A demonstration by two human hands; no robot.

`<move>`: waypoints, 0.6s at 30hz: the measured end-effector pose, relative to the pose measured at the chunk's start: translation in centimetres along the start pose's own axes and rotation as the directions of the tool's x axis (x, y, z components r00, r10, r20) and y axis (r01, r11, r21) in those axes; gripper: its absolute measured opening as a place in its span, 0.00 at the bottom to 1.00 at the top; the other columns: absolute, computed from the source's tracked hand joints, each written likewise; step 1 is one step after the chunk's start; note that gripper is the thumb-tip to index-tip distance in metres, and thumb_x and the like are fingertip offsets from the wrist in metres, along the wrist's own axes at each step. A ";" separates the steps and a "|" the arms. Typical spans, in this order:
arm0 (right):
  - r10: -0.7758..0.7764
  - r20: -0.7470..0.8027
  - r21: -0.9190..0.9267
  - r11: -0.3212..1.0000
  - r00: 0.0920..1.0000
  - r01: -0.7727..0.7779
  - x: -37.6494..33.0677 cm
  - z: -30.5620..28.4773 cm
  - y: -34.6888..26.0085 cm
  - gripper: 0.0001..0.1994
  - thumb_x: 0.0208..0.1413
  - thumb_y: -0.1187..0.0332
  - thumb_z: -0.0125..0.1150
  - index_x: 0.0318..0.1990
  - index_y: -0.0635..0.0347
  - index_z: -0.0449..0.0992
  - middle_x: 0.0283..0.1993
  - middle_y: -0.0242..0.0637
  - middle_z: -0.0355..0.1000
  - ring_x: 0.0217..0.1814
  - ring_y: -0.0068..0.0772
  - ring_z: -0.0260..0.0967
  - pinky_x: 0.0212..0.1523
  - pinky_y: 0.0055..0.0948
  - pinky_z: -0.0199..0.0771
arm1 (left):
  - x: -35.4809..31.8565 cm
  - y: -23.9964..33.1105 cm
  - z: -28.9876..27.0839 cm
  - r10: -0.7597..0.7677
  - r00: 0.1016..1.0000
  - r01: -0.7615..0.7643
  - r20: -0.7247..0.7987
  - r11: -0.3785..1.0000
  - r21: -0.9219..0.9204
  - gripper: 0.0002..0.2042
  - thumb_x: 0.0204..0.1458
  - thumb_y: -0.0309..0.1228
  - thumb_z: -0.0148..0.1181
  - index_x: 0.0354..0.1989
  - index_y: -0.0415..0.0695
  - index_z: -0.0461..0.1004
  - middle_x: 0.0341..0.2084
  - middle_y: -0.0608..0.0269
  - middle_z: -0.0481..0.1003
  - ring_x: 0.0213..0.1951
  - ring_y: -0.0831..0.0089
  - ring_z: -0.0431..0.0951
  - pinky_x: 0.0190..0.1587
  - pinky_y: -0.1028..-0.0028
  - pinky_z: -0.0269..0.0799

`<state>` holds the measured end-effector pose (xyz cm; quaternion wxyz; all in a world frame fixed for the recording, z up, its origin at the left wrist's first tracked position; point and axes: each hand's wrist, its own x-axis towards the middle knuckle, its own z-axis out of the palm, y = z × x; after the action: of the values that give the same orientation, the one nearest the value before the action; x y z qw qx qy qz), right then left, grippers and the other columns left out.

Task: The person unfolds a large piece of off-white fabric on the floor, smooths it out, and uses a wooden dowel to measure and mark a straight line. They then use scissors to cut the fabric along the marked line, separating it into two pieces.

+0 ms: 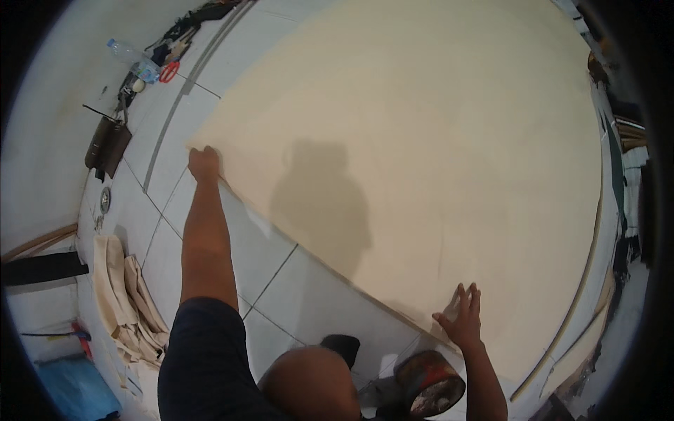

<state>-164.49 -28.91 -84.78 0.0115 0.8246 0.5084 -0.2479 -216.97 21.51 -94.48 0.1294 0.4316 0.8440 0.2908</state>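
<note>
A large cream sheet (449,161), apparently cloth, is spread over the tiled floor, with a shadow falling across it. At the sheet's left corner, my left hand (204,163) is closed on the edge, its arm stretched far out. My right hand (464,316) rests near the sheet's near edge with fingers spread, holding nothing. Just below that edge, a round tin (430,384) with worn, dark reddish sides stands close to my right forearm. My bare knee (309,382) shows at the bottom, between my arms.
Left of the sheet, a long grey strip (168,130) lies on the white tiles. Beyond it are a clear plastic bottle (144,69), red-handled scissors (168,71) and a brown object (107,146). Crumpled cream cloth (126,302) lies at left, above a blue item (77,386).
</note>
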 end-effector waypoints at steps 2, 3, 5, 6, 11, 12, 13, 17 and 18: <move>-0.024 -0.002 -0.017 1.000 1.000 0.024 0.2 0.3 0.2 0.49 0.40 0.52 0.75 0.68 0.59 0.53 0.71 0.62 0.39 0.72 0.70 0.40 0.66 0.54 0.56 | -0.4 -0.6 -1.0 -0.050 0.998 0.050 -0.023 0.999 -0.018 0.31 0.48 0.39 0.61 0.53 0.26 0.63 0.49 0.34 0.71 0.50 0.42 0.74 0.54 0.57 0.71; -0.028 -0.001 -0.023 0.999 1.000 0.028 0.6 0.1 0.2 0.49 0.40 0.52 0.75 0.68 0.59 0.53 0.71 0.62 0.39 0.72 0.71 0.40 0.66 0.54 0.57 | 0.0 0.1 -1.1 -0.143 0.990 0.143 -0.003 0.989 -0.040 0.33 0.48 0.41 0.62 0.55 0.27 0.61 0.51 0.34 0.70 0.52 0.42 0.72 0.55 0.56 0.70; -0.021 0.025 -0.012 1.000 0.999 0.021 0.6 -0.4 -0.7 0.48 0.40 0.53 0.75 0.67 0.59 0.53 0.71 0.62 0.40 0.71 0.71 0.41 0.65 0.54 0.58 | 0.1 1.0 -1.7 -0.290 0.957 0.290 -0.013 0.957 -0.024 0.35 0.48 0.42 0.63 0.57 0.29 0.59 0.54 0.34 0.67 0.56 0.42 0.68 0.56 0.56 0.68; -0.017 0.044 0.007 1.000 0.999 0.017 0.8 -0.7 -1.3 0.48 0.40 0.54 0.75 0.67 0.59 0.54 0.70 0.62 0.41 0.71 0.71 0.41 0.65 0.54 0.58 | 0.0 1.7 -1.8 -0.341 0.939 0.342 -0.051 0.940 0.005 0.35 0.48 0.42 0.63 0.58 0.30 0.58 0.55 0.35 0.65 0.58 0.43 0.66 0.57 0.55 0.68; -0.022 0.024 -0.054 0.998 0.999 0.023 0.2 -1.2 -0.7 0.48 0.40 0.53 0.75 0.66 0.60 0.54 0.70 0.61 0.42 0.71 0.71 0.43 0.65 0.54 0.59 | -7.1 4.1 -1.1 0.528 0.842 -0.457 -0.110 0.807 0.374 0.36 0.52 0.51 0.57 0.64 0.41 0.59 0.62 0.37 0.58 0.65 0.43 0.57 0.61 0.51 0.59; -0.020 0.029 -0.064 0.998 0.999 0.022 0.4 -1.1 -0.9 0.48 0.40 0.53 0.75 0.67 0.60 0.54 0.70 0.61 0.42 0.71 0.70 0.42 0.65 0.53 0.59 | -8.2 4.1 -0.7 0.654 0.755 -0.562 -0.029 0.670 0.484 0.36 0.53 0.54 0.54 0.66 0.44 0.59 0.63 0.37 0.57 0.65 0.42 0.56 0.62 0.49 0.57; -0.013 0.037 -0.076 0.997 0.999 0.016 0.2 -1.2 -1.0 0.48 0.40 0.52 0.75 0.67 0.59 0.54 0.70 0.61 0.42 0.71 0.70 0.42 0.65 0.53 0.59 | -9.7 4.2 0.0 0.618 0.779 -0.560 0.109 0.606 0.565 0.38 0.54 0.61 0.47 0.67 0.46 0.58 0.66 0.36 0.53 0.67 0.41 0.52 0.66 0.48 0.47; 0.010 0.094 -0.109 0.994 0.996 0.000 -0.4 -1.5 -1.1 0.49 0.41 0.49 0.73 0.68 0.58 0.52 0.71 0.61 0.41 0.72 0.69 0.41 0.66 0.53 0.58 | -11.2 3.4 0.4 0.428 0.876 -0.482 0.223 0.781 0.397 0.41 0.56 0.64 0.40 0.70 0.48 0.51 0.69 0.37 0.45 0.70 0.42 0.42 0.70 0.49 0.36; 0.003 0.097 -0.106 0.994 0.995 0.007 -0.8 -1.3 -1.0 0.50 0.41 0.49 0.73 0.69 0.58 0.52 0.71 0.61 0.41 0.72 0.68 0.41 0.66 0.53 0.58 | -11.4 3.4 0.4 0.417 0.880 -0.474 0.226 0.790 0.389 0.42 0.55 0.66 0.40 0.71 0.48 0.49 0.69 0.37 0.43 0.70 0.42 0.41 0.70 0.50 0.35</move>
<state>-165.06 -28.77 -83.06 0.0797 0.8093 0.5205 -0.2603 -207.78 14.09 -93.10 0.0120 0.6542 0.7509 0.0899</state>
